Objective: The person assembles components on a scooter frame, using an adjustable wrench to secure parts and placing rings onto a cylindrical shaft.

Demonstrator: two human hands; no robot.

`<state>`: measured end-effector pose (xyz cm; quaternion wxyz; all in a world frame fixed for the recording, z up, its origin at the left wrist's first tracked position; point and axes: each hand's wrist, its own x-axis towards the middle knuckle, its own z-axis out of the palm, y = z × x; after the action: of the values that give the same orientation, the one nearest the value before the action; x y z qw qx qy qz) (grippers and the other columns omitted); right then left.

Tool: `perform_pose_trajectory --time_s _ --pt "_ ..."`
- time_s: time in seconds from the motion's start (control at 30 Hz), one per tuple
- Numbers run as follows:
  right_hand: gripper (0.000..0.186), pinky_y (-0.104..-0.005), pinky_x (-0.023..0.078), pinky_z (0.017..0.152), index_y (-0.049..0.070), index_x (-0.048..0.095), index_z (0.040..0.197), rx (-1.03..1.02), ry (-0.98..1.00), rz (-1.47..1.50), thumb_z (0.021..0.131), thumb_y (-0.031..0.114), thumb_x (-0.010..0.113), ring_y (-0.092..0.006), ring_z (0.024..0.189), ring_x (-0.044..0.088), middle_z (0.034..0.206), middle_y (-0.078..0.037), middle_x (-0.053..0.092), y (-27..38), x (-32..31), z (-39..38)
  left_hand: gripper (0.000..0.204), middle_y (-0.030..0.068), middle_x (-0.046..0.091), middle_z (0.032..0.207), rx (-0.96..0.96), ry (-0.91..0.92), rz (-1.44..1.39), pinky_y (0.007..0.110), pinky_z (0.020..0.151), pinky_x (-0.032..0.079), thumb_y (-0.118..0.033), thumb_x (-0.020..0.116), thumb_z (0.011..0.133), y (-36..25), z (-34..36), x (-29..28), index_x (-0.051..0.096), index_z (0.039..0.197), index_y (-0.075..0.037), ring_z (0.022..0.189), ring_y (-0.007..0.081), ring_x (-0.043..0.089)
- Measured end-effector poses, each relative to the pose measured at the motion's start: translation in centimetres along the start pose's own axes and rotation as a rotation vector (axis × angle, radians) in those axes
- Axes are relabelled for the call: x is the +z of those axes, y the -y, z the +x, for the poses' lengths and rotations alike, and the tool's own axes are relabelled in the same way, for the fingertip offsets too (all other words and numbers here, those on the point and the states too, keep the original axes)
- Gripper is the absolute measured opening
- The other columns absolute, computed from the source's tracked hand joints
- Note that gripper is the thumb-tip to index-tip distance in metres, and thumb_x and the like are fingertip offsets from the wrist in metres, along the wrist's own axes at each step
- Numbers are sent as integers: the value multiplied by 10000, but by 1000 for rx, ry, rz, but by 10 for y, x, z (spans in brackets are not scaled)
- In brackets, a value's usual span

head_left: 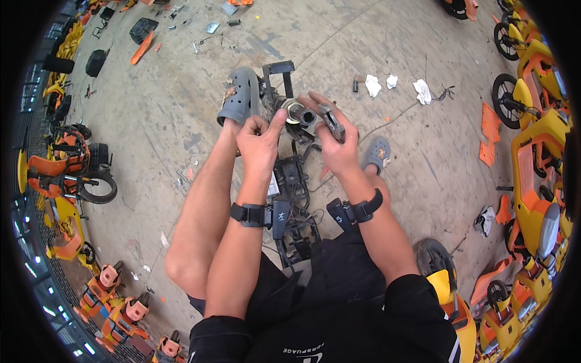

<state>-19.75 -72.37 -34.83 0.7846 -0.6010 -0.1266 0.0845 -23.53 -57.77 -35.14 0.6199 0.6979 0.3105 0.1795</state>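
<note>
Between my hands a dark metal tube (308, 117) points its open end toward me, with a pale, shiny ring (292, 110) around its base. My left hand (259, 143) is closed, its fingers curled and its thumb tip against the ring's left side; whatever lies inside the fingers is hidden. On the right of the tube, my right hand (336, 145) grips a long grey metal part (330, 123), whose exact kind I cannot make out. The tube belongs to a stripped black vehicle frame (293, 181) that runs toward me between my legs.
My clog-clad left foot (242, 94) is beside the frame's far end, the other clog (377, 152) to the right. Crumpled white tissues (422, 91) and orange panel pieces (489, 133) lie on the concrete. Yellow-orange scooters (535, 157) line the right side; a partly stripped one (66, 166) stands left.
</note>
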Motion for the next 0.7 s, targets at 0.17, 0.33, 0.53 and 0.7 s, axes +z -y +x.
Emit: perform_pose_trajectory --time_s 0.17,0.33,0.53,0.7 --pt "575 -296 359 1035 -32 485 1312 -2 15 -9 756 -131 375 -199 1212 534 1277 -148 593 -3 8 -8 532 -86 370 571 -77 38 -9 222 470 246 -316 838 740 -5 11 1 370 571 -128 548 36 311" --pt "633 -319 297 1092 -65 447 1334 -42 -41 210 713 -138 347 -222 1279 471 1324 -172 539 -7 17 -15 555 -85 369 556 -53 75 45 220 453 242 -323 859 709 -14 18 3 357 565 -135 530 30 310" --pt "629 -328 298 1093 -59 439 1344 -46 -102 177 724 -132 363 -225 1289 458 1336 -165 531 -16 26 -22 561 -86 367 554 -27 113 7 219 441 234 -305 858 713 -19 21 2 343 568 -138 521 26 296" --pt "614 -331 298 1092 -53 438 1348 -63 -148 91 742 -127 373 -224 1288 456 1336 -158 532 -15 28 -28 551 -83 361 565 9 166 8 222 446 237 -283 848 728 -22 26 5 342 570 -134 533 31 290"
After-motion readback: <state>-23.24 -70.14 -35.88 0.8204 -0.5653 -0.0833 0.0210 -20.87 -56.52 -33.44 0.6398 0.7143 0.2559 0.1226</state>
